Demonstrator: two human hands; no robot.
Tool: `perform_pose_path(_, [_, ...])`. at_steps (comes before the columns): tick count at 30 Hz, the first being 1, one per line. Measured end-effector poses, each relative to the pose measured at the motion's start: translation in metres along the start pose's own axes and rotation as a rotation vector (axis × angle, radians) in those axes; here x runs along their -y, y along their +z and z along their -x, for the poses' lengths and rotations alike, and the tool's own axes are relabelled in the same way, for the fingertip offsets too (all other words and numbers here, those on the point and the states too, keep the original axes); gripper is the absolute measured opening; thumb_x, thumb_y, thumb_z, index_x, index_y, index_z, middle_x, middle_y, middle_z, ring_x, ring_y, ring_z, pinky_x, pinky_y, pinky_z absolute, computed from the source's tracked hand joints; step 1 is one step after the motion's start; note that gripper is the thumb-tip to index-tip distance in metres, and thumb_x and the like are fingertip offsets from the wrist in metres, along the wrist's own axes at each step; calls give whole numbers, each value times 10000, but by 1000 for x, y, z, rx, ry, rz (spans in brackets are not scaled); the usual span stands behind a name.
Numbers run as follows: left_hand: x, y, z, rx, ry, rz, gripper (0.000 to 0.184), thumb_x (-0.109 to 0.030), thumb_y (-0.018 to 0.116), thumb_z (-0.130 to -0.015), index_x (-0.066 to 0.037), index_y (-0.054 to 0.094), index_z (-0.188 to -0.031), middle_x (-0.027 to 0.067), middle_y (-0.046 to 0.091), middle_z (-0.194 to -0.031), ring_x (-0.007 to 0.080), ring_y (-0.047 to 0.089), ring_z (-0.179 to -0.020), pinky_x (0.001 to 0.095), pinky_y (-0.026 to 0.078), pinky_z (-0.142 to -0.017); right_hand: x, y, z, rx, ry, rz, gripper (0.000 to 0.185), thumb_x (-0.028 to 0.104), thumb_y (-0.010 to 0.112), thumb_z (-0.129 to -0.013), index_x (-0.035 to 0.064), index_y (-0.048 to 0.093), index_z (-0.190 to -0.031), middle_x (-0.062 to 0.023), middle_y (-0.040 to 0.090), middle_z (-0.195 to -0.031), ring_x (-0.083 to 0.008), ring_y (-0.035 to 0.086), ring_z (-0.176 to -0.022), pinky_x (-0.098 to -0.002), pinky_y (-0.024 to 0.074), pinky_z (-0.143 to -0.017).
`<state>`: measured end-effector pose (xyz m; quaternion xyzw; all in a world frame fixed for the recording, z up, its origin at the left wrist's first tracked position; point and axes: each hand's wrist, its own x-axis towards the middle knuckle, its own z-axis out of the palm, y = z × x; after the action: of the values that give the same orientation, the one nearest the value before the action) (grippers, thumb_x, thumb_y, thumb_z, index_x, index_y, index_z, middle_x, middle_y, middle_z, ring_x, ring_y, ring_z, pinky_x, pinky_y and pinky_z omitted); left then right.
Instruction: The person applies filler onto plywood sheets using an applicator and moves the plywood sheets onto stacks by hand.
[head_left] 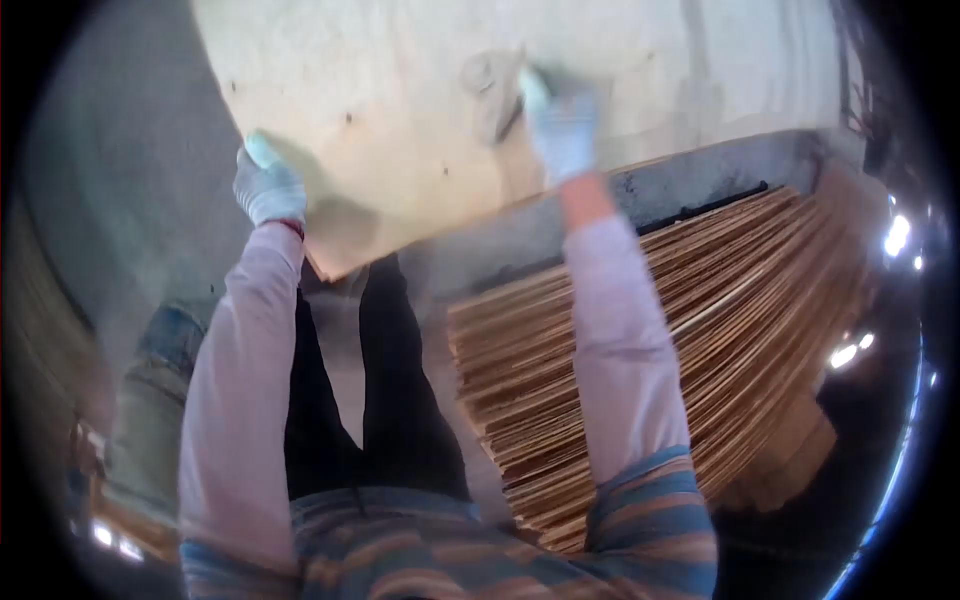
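Note:
A broad, pale wood sheet (390, 110), like plywood or veneer, fills the upper middle of the view. It has a few small dark knots and a corner pointing toward me. My left hand (268, 185), in a white glove with a pale green thumb, is closed on the sheet's left edge, thumb on top. My right hand (562, 130), gloved the same way, is over the sheet near its front edge, smeared by motion. Just left of it is a grey-brown patch or flat object (495, 95) that I cannot make out. The right fingers are blurred and partly hidden.
A large stack of thin brown wood sheets (700, 320) fans out at the lower right, below the pale sheet. Grey floor (140, 160) shows at the left. A blurred greenish bundle (150, 420) is at lower left. My dark-trousered legs (385, 380) stand beside the stack.

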<state>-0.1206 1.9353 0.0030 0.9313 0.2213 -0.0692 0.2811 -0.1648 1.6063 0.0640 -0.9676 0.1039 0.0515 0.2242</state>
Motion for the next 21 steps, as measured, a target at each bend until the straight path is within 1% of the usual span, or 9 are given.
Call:
perform_pose_path(2, [1,-3,4,-6,45,-96,627,-516,257,-970,-4,608,-1057,284,639,-971,473,589,-945,522,459,-823,7,1,-37,-28,-170,-183,257,258,577,-899,148,681,-1107,-86,699,-948,-305,636,-798,-372,516,-737])
perform_pose_path(5, [-11,-5,4,12,30,-65,615,-500,256,-971,1,607,-1030,284,638,-969,470,592,-944,522,462,-823,-13,7,30,374,-163,-61,202,213,589,-903,171,685,-1075,-75,698,-1023,-281,667,-886,-363,537,-747])
perform_pose_path(7, [-11,-4,5,0,21,-21,606,-492,263,-970,5,605,-1027,285,637,-970,469,592,-944,521,463,-826,6,-2,90,-34,-366,-68,205,130,623,-879,117,678,-1076,-108,694,-1032,-272,673,-917,-349,548,-770])
perform_pose_path(10, [0,2,-2,47,29,-54,600,-492,279,-963,8,604,-1030,287,637,-970,466,594,-948,518,466,-829,54,41,137,-279,100,-665,237,-33,647,-811,29,648,-1039,-158,684,-981,-280,671,-920,-375,553,-783])
perform_pose_path(13, [-17,-9,6,69,-59,-13,576,-483,296,-957,-3,603,-1047,279,642,-971,451,601,-956,504,464,-846,134,95,167,-412,534,-385,248,-34,630,-814,41,638,-1050,-148,676,-1003,-292,663,-941,-389,547,-797])
perform_pose_path(16, [-20,-19,5,145,-83,90,615,-512,280,-954,5,596,-1063,286,639,-985,459,592,-976,506,453,-866,203,130,185,-387,168,-166,291,-7,636,-815,55,632,-1099,-140,671,-1020,-299,658,-937,-379,539,-812])
perform_pose_path(18, [-9,-27,-3,280,-20,177,583,-482,307,-969,6,590,-1114,268,633,-1049,420,591,-1029,466,451,-900,231,143,203,-255,225,-157,343,-11,647,-797,69,629,-1129,-143,668,-1028,-314,653,-939,-373,534,-830])
perform_pose_path(19, [14,-25,-11,342,77,267,550,-452,328,-972,8,588,-1125,256,634,-1071,415,586,-1049,454,449,-912,238,136,202,-295,162,-137,291,38,645,-842,67,628,-1131,-116,676,-1029,-251,655,-937,-346,531,-819])
perform_pose_path(21, [74,-29,-20,435,111,358,499,-412,380,-975,7,581,-1157,214,637,-1105,369,583,-1068,423,449,-923,246,116,198,-183,357,-602,272,115,615,-906,27,614,-1164,-63,664,-1027,-148,611,-961,-294,507,-831])
